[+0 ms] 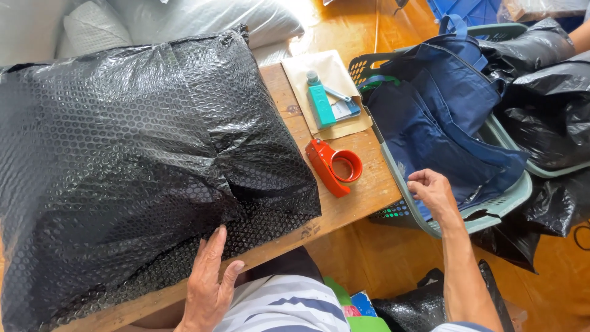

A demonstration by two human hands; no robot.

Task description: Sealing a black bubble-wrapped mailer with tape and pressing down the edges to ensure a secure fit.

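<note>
A: Where is the black bubble-wrap parcel (135, 166) lying?

B: It is covering most of the wooden table (362, 197). The left hand (209, 286) is resting flat and open on its near edge, gripping nothing.

A: And the right hand (433, 192)?

B: It is reaching into the grey basket (491, 212), fingers curled onto the navy bag (442, 117); I cannot tell whether it is pinching the fabric.

A: Any risk?

B: The parcel's near corner is overhanging, so it could slide. The red tape dispenser (335, 165) is sitting near the table edge, beside the teal tool (321, 104), and a nudge might knock it off.
</note>
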